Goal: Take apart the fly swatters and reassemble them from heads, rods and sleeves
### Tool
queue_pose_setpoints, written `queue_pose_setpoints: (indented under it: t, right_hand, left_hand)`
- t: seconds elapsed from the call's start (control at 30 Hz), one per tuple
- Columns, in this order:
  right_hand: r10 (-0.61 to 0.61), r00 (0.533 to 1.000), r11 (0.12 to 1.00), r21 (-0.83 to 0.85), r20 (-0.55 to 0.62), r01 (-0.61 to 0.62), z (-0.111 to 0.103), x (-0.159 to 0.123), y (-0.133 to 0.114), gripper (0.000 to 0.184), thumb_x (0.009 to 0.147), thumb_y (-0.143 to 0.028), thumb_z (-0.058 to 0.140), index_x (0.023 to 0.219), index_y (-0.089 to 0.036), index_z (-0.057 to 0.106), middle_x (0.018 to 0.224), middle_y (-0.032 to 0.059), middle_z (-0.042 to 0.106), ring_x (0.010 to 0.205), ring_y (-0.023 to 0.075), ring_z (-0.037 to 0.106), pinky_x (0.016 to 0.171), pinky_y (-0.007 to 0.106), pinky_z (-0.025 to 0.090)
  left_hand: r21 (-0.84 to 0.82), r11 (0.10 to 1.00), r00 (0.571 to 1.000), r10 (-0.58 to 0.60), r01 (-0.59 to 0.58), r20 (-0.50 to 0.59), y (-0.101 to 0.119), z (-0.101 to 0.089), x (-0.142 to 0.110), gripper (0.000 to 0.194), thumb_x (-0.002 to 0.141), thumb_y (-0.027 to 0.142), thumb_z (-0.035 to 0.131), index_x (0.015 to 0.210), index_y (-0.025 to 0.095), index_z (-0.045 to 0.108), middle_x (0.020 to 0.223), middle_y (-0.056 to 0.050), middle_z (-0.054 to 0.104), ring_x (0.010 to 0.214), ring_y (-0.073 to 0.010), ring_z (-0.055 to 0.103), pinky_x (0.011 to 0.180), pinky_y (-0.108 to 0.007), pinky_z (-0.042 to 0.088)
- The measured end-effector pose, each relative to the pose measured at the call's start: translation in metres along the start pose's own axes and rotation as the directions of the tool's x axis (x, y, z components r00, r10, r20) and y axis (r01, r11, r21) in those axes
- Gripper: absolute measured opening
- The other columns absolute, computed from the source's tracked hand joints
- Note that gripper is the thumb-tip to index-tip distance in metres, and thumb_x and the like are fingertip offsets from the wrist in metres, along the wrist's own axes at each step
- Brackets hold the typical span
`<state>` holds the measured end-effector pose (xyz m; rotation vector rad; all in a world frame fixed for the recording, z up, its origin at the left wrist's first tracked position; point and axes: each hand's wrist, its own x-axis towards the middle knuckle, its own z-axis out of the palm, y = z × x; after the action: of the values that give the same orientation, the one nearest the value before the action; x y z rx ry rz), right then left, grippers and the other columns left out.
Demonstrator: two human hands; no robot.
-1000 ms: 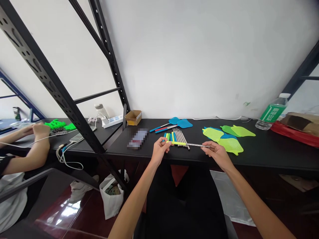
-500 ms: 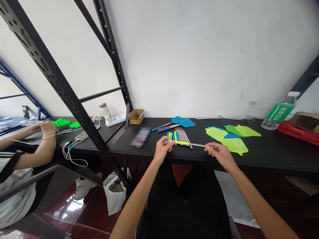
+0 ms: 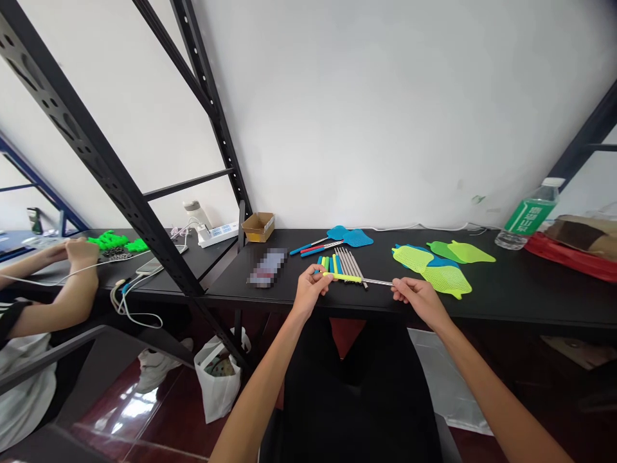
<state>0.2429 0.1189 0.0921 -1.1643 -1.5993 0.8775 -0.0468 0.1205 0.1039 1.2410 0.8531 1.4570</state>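
My left hand point(image 3: 311, 289) pinches the yellow grip end of a thin metal rod point(image 3: 359, 280) held level above the front edge of the black table point(image 3: 506, 289). My right hand point(image 3: 417, 296) grips the rod's bare metal end. Just behind the rod lies a row of several more rods with yellow, green and blue grips point(image 3: 340, 262). Yellow-green and blue mesh swatter heads point(image 3: 434, 267) lie in a pile to the right of my right hand.
Assembled blue swatters point(image 3: 340, 239) lie at the back beside a small cardboard box point(image 3: 258, 226). A water bottle point(image 3: 527, 215) and a red tray point(image 3: 573, 257) stand far right. A slanted black rack post point(image 3: 110, 167) crosses left. Another person point(image 3: 53, 283) works at the left table.
My right hand has slid a little leftward along the rod, closer to the yellow grip. The left hand keeps its hold.
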Motion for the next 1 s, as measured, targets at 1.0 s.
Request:
queue_pose_setpoints:
  t: [1.0]
  right_hand:
    - [0.027, 1.0, 0.998, 0.052, -0.011, -0.026, 0.0, 0.003, 0.005, 0.039, 0.08, -0.053, 0.07, 0.095, -0.017, 0.072, 0.086, 0.0088, 0.074, 0.067, 0.0178, 0.06, 0.06, 0.029, 0.047]
  left_hand:
    - [0.015, 1.0, 1.0, 0.005, -0.005, -0.001, 0.003, 0.001, 0.0, 0.034, 0.074, 0.039, 0.079, 0.089, 0.019, 0.056, 0.053, 0.004, 0.057, 0.062, -0.0151, 0.061, 0.048, -0.02, 0.034]
